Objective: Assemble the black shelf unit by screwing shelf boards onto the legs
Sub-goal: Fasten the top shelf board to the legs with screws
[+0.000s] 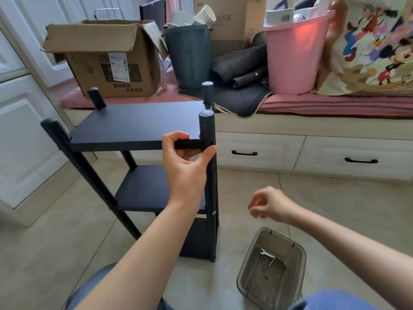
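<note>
Top board, near-right corner: left hand gripped board and leg; right hand curled, contents unclear; screw judged due next.

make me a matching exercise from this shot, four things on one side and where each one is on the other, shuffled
Things:
1. wrench
2. left hand
3. stack of paper cups
4. cardboard box

Places:
A. in the dark grey bin
B. on the pink cushion, far left
C. in the clear plastic tub on the floor
D. at the top shelf board front corner, by the leg

Pairs: 1-C, 2-D, 3-A, 4-B
</note>
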### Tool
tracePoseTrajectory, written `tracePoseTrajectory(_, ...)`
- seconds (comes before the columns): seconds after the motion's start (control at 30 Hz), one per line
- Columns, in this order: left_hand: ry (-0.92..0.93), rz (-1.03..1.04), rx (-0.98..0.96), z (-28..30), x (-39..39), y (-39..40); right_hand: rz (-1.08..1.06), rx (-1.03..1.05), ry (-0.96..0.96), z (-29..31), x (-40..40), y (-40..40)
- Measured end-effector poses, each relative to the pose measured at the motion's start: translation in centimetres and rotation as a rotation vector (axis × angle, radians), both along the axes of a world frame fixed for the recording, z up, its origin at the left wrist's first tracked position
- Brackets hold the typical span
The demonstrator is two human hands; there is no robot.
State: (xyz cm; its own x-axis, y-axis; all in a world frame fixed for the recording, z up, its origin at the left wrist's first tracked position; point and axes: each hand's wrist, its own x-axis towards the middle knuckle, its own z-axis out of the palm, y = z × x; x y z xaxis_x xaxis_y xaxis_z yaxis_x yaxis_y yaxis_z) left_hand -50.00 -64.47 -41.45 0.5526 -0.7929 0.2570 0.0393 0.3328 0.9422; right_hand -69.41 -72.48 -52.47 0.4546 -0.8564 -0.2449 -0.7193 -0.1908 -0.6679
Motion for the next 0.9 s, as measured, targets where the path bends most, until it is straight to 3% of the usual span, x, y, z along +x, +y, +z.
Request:
tracePoseTrajectory(0.3,0.004,0.042,-0.030,-0.4,-1.6,0.0,0.225,0.151,0.602,-17.8,-3.9,0.5)
tracePoseTrajectory(0.4,-0.020,0.052,-0.036,-0.3,-1.7,-0.2,0.286,0.122,0.696,-21.6,-4.8,0.1)
tracePoseTrajectory(0.67,-0.042,0.054,-0.064,-0.5,-1.4,-0.6,0.412,-0.038,0.902,-25.9,-5.2,-0.5)
tracePoseTrajectory(0.9,-0.043,0.061,-0.034,-0.5,-1.7,-0.3,0.386,-0.136,0.961,-28.2,-4.9,0.3)
